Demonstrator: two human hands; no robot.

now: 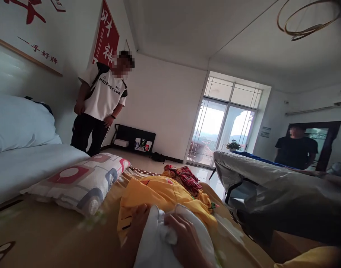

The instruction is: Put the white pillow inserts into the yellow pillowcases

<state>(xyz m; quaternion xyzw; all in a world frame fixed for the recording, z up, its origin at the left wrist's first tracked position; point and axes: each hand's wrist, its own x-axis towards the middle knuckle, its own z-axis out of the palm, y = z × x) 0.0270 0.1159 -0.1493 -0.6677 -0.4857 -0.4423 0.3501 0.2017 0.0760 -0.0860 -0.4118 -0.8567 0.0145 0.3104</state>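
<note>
A white cloth (150,242), bunched and soft, lies right in front of me on the bed. My right hand (184,229) is closed on it, with a crumpled fold between the fingers. At the cloth's left edge is my left hand (141,214), its fingers curled at the fabric and partly hidden by it. Beneath and beyond both hands spreads a yellow garment (164,191) with small printed marks. A red plaid cloth (185,178) rests crumpled at its far side.
A patterned pillow (83,182) lies left on the tan bedsheet (61,230), beside white bedding (22,126). One person (106,96) stands beyond the bed; another (296,149) is behind a plastic-covered table (259,171). A cardboard box (290,245) sits at lower right.
</note>
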